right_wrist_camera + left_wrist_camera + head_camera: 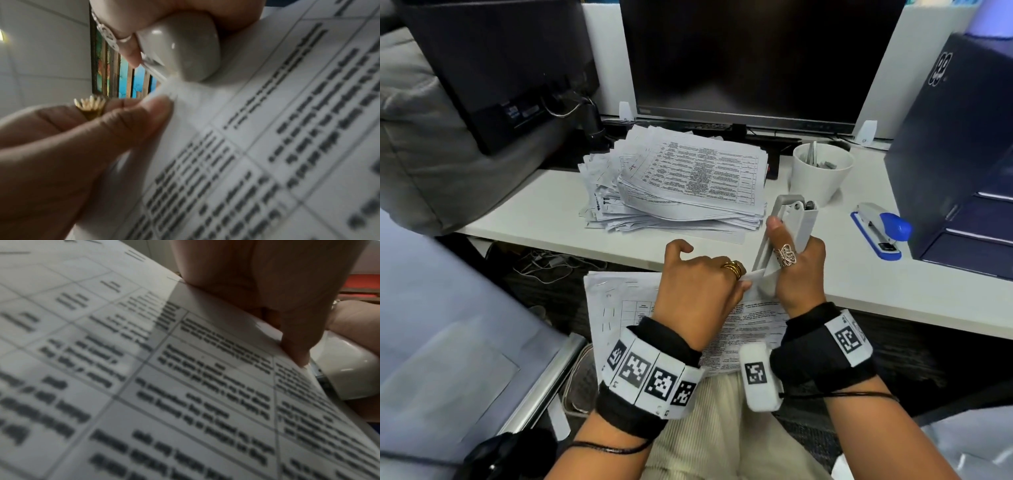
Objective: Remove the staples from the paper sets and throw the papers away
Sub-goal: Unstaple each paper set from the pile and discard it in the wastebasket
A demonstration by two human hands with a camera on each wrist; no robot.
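A white bench runs across the head view, backed by white partition panels, with a large dark monitor standing at its rear and a second dark screen angled at the left. A dark blue drawer unit sits at the right end, and a blue and white stapler lies just beside it on the bench. Under the bench the floor is dark, with loose cables.

A white cup stands near the monitor's foot; it holds small grey metal bits, too small to identify. Left of it a thick, untidy stack of printed papers rests on the bench.

The paper set being worked on is off the bench, lying over the person's lap, its printed table facing up. The left hand pinches the set's top corner between thumb and fingers, a gold ring on one finger. The right hand is wrapped around a grey staple remover, held upright, with its lower end pressed onto that same corner right against the left fingertips. In the right wrist view the remover's metal tip meets the paper edge; the staple itself cannot be made out. Both wrists wear black bands with printed markers.
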